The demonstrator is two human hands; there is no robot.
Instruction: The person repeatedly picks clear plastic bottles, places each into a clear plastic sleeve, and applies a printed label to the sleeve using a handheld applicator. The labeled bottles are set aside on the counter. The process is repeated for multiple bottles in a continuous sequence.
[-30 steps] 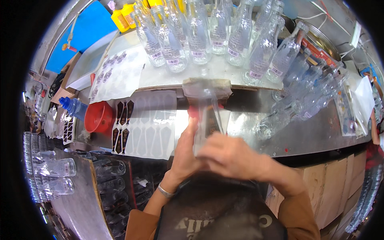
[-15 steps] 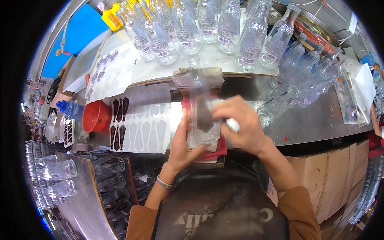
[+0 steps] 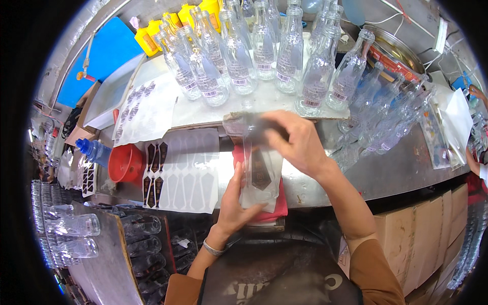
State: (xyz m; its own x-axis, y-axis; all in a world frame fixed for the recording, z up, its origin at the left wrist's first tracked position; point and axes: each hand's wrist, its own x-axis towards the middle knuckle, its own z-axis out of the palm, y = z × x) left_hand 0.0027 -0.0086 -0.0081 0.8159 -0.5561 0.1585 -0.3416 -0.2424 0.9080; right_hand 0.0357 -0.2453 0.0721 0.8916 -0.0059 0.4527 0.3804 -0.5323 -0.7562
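Note:
A clear glass bottle (image 3: 250, 190) lies on its back before me, its neck on a folded cloth pad (image 3: 233, 125) and its body over a red cloth (image 3: 281, 202). A dark tie-shaped label (image 3: 261, 172) sits on its upper side. My left hand (image 3: 235, 207) is closed around the bottle near its base, thumb on one side and fingers on the other. Over the bottle's shoulder is my right hand (image 3: 297, 140), fingers curled in; a dark, motion-smeared shape shows at its fingertips, and what it holds I cannot make out.
Label sheets (image 3: 185, 170) lie left, beside a red cup (image 3: 125, 163) and a blue-capped bottle (image 3: 94, 151). Upright glass bottles (image 3: 263, 56) crowd the raised white board; more bottles (image 3: 378, 127) lean at right. Cardboard boxes (image 3: 406, 239) stand below right.
My right hand has moved up along the bottle toward its neck, uncovering more of the dark label. The white piece seen in it earlier no longer shows. My left hand keeps its hold.

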